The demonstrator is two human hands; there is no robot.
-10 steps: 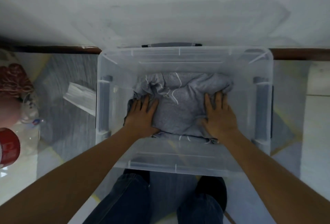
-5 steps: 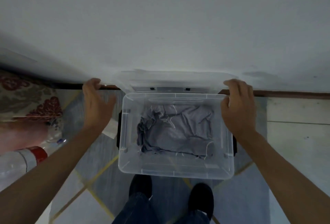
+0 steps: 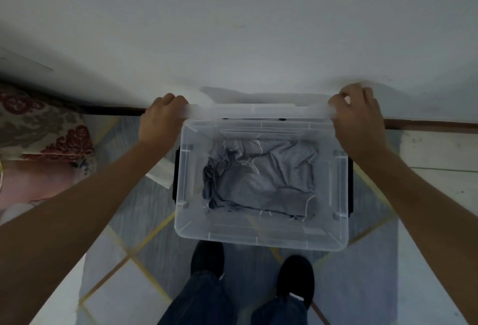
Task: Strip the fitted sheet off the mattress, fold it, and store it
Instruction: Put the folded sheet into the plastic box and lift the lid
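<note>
Tiled floor [image 3: 108, 273]; crumpled grey sheet [image 3: 261, 177] in clear bin [image 3: 258, 234]; left hand [image 3: 161, 117], right hand [image 3: 358, 117] each gripping lid [image 3: 258, 111]

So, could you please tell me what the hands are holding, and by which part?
Both hold the translucent plastic lid: left hand on its left end, right hand on its right end.

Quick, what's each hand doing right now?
Left hand: closed on the left end of the clear lid.
Right hand: closed on the lid's right end.
</note>
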